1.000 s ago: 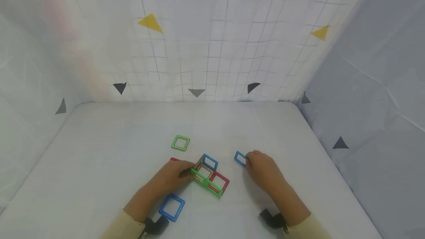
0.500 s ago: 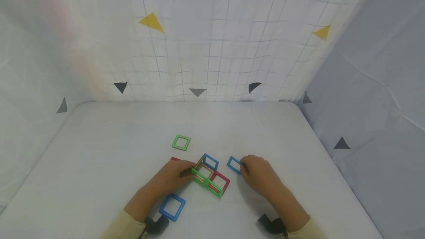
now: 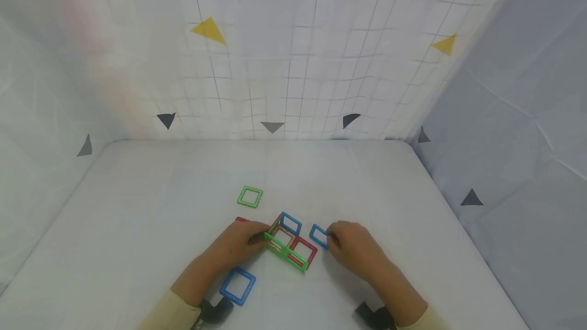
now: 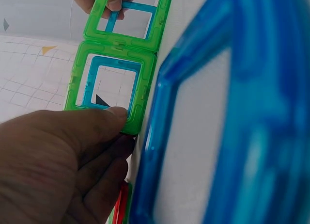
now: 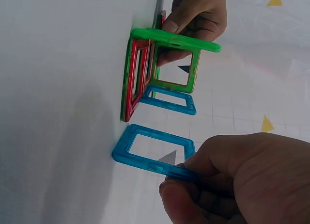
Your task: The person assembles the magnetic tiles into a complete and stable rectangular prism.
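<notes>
My right hand (image 3: pixel 355 248) has thumb and fingers clamped on one corner of a blue tile (image 5: pixel 145 164); the rest of it juts past my fingertips, toward the build (image 3: pixel 285 251). It stands near the build's blue panel (image 5: pixel 167 105) with a gap between them; whether its lower edge meets the table (image 3: pixel 367 177) I can't tell. My left hand (image 3: pixel 243 241) pinches the end of the green wall (image 4: pixel 112 48), thumb on the outer face, fingers behind. Just beside that wrist lies a loose blue square (image 3: pixel 228 280); a loose green square (image 3: pixel 247 204) lies beyond the build, touching neither hand.
</notes>
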Motion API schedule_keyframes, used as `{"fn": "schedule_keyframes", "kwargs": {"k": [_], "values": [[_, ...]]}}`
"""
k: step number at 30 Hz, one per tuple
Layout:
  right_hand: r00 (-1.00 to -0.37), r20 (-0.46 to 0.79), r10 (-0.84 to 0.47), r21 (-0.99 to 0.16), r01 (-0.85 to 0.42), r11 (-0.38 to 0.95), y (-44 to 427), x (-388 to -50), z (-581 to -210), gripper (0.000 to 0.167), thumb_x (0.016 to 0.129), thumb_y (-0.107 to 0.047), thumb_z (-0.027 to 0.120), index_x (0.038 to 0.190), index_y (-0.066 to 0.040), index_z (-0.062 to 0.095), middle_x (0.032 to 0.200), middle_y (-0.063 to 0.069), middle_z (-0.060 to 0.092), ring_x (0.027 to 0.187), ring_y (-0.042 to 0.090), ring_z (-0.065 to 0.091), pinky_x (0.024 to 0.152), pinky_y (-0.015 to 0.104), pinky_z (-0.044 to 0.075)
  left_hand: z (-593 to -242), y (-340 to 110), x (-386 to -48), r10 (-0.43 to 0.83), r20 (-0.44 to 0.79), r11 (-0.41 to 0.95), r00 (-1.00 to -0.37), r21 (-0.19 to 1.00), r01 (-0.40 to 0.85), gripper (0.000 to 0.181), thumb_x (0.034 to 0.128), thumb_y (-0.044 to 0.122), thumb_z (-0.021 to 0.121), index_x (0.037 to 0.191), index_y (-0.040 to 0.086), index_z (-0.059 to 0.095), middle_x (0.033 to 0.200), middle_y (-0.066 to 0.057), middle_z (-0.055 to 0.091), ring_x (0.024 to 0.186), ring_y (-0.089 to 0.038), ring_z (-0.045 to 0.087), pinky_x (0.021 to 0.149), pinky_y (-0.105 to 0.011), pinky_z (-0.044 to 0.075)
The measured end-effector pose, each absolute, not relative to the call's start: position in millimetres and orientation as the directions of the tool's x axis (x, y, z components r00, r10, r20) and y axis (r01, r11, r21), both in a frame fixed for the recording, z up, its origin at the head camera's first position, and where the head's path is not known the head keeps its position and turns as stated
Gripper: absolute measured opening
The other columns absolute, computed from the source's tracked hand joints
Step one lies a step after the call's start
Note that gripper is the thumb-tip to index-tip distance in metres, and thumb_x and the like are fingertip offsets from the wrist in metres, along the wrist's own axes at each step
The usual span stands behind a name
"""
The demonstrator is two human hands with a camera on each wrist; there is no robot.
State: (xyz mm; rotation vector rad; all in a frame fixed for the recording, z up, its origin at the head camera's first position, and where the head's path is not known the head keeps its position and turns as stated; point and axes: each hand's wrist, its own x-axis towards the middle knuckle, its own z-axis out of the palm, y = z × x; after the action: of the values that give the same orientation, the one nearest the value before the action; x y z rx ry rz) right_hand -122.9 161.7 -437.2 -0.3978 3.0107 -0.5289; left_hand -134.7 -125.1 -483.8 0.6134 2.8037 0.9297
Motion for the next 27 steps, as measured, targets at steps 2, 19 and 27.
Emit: {"fn": "schedule_keyframes", "kwargs": {"k": [2, 19, 27], "values": [[-0.964, -0.024, -0.266, -0.342, -0.242, 0.908, 160.9, -121.8, -436.2, 0.012, 0.089, -0.019, 0.074, 0.098, -0.011, 0.075, 0.080, -0.006, 0.067, 0.074, 0.009, 0.060, 0.077, 0.031, 0.059, -483.9, -125.2, -134.8, 0.415, 0.010, 0.728, -0.910, 0.596, 0.339, 0.035, 0.0911, 0.027, 0.073, 0.125, 0.018, 0.070, 0.116, 0.009, 0.072, 0.112, -0.010, 0.065, 0.098, -0.037, 0.053], [-0.955, -0.010, -0.296, -0.389, -0.269, 0.881, 157.2, -119.8, -439.5, 0.012, 0.088, -0.019, 0.074, 0.097, -0.012, 0.075, 0.082, -0.007, 0.069, 0.073, 0.007, 0.057, 0.073, 0.028, 0.057, -484.8, -125.3, -134.2, 0.420, 0.025, 0.718, -0.907, 0.603, 0.349, 0.036, 0.0901, 0.027, 0.075, 0.125, 0.018, 0.070, 0.115, 0.010, 0.072, 0.110, -0.009, 0.065, 0.097, -0.035, 0.054], [-0.948, 0.015, -0.319, -0.380, -0.301, 0.874, 152.2, -121.0, -441.5, 0.012, 0.089, -0.020, 0.074, 0.099, -0.013, 0.075, 0.086, -0.007, 0.070, 0.076, 0.006, 0.059, 0.076, 0.029, 0.058, -483.8, -125.0, -133.8, 0.428, 0.030, 0.712, -0.903, 0.605, 0.357, 0.035, 0.0909, 0.026, 0.074, 0.124, 0.017, 0.070, 0.115, 0.009, 0.072, 0.110, -0.009, 0.065, 0.097, -0.035, 0.054]]}}
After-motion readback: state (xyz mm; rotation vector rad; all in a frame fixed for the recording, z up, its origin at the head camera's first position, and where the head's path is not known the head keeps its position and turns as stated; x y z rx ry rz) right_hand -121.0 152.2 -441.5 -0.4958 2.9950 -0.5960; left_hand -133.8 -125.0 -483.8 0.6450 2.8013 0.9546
